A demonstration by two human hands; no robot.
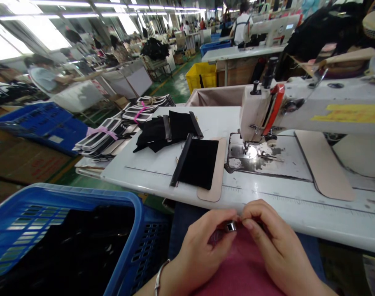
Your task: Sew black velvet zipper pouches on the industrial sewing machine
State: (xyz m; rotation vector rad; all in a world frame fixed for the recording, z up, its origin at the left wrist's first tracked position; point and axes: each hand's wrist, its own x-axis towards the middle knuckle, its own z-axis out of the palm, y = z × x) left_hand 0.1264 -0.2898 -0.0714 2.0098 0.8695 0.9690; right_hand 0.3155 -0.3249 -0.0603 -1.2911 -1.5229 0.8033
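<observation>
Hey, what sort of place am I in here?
Most likely a sewing workshop or factory floor. A sewing machine stands on the white table before you, a second machine stands further back, and stacks of flat pieces tied with pink strips lie to the left.

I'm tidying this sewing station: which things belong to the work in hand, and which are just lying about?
Likely part of the work: small metal part, held in the left hand; sewing machine; black fabric panel on the table.

Seemingly just about: yellow bin beyond the table; blue bin, far left.
</observation>
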